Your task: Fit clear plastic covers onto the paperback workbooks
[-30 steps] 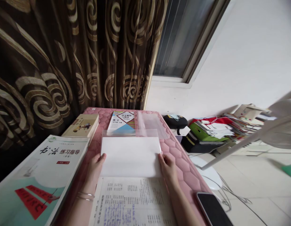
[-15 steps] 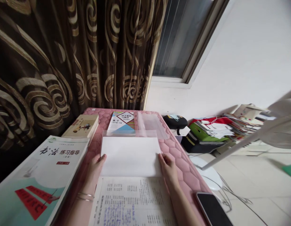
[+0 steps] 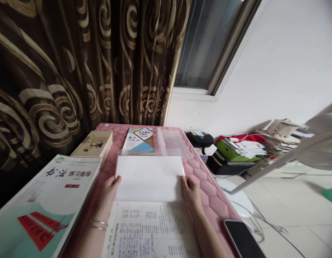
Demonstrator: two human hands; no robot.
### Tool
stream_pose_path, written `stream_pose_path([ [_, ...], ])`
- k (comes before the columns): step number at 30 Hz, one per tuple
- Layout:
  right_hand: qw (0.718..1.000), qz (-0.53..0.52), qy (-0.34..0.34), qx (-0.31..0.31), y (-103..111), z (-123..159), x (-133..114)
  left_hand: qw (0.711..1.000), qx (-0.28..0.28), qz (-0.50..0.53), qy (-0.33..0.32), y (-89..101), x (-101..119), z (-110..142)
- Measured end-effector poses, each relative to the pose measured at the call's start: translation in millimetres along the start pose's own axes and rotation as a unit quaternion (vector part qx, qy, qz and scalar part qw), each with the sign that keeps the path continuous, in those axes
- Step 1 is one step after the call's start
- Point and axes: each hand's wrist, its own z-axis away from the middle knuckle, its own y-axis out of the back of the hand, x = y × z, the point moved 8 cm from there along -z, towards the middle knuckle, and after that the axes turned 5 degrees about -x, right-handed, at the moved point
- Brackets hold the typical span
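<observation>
In the head view, we are holding a plain white sheet (image 3: 149, 177) by its two side edges. Our left hand (image 3: 109, 188) is grasping the left edge with the thumb by the rim, and our right hand (image 3: 192, 190) is grasping the right edge with its fingers curled in; how far the fingers are reaching underneath, we cannot tell. The sheet is lying between our hands over the pink quilted cover (image 3: 213, 191), and a see-through plastic strip (image 3: 168, 152) is showing past its far edge. On our side, a printed page (image 3: 152, 222) with blue handwriting is adjoining it; whether both are belonging to one book, we cannot make out.

Beyond the strip, a maths book (image 3: 139, 139) is lying face up, with a loose clear sheet (image 3: 172, 141) just beside it. A calligraphy book (image 3: 47, 193) is topping the pile on our left, a beige book (image 3: 94, 144) is resting behind it, and a phone (image 3: 243, 238) is lying near our right forearm.

We are judging the step in hand as steadying and lining up the sheet and plastic. The next move is probably calling for an even grip on both edges, without creasing either layer.
</observation>
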Motion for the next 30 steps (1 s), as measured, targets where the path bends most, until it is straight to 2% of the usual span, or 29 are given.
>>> stream_pose_path([
  [9, 1.000, -0.025, -0.005, -0.009, 1, 3, -7, 1.000, 0.005, -0.009, -0.022, 3.0, 1, -1],
  [22, 1.000, -0.009, 0.019, 0.004, 0, 2, -5, 1.000, -0.009, 0.006, 0.005, -2.4, -7, -3],
  [30, 1.000, -0.003, 0.006, 0.019, 3, 2, -6, 1.000, -0.015, -0.001, 0.017, -5.3, 3, 7],
])
